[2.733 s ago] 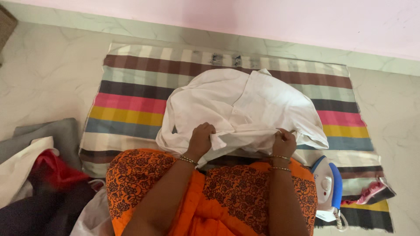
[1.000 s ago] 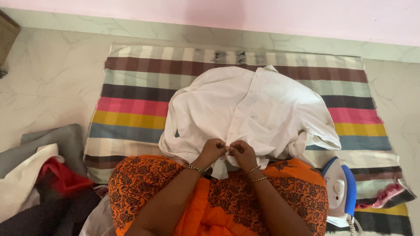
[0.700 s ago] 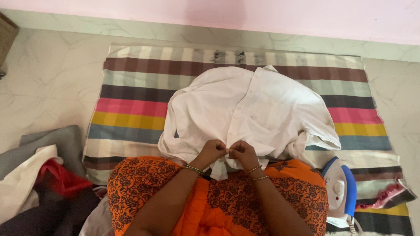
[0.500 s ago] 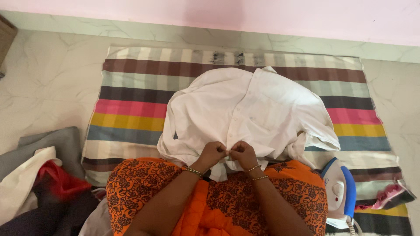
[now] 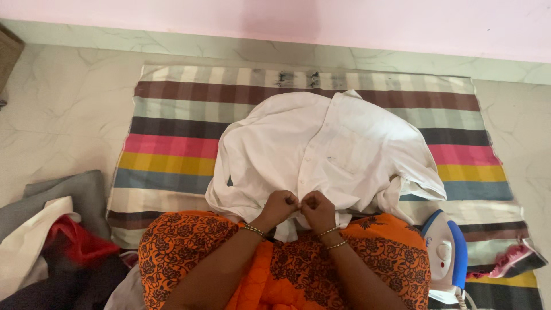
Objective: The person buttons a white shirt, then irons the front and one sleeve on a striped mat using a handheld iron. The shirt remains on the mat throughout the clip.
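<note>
1. Head view looks down first on the person's lap, covered in orange cloth with a black flower print [image 5: 321, 258], which fills the near edge of the picture.
2. Just beyond the lap, the left hand [image 5: 279, 206] and the right hand [image 5: 317, 208] meet knuckle to knuckle, both clenched, pinching the near hem of a crumpled white cotton shirt with small buttons [image 5: 321, 149]. Thin gold bangles sit on both wrists.
3. This shirt lies bunched in a rounded heap on a striped woven mat [image 5: 172, 132], its button strip running away from the hands and a chest pocket showing to the right of that strip. Its near edge touches the lap.
4. To the right of the lap, a white and blue electric iron [image 5: 445, 252] rests on the mat, near the shirt's right sleeve but apart from it.
5. At the left, a loose pile of grey, white and red clothes [image 5: 46, 229] sits on the pale marble floor [image 5: 57, 115], beside the mat's near corner.
6. Farther off, the mat's brown, pink, yellow and blue bands run across to a pink wall [image 5: 344, 23].
</note>
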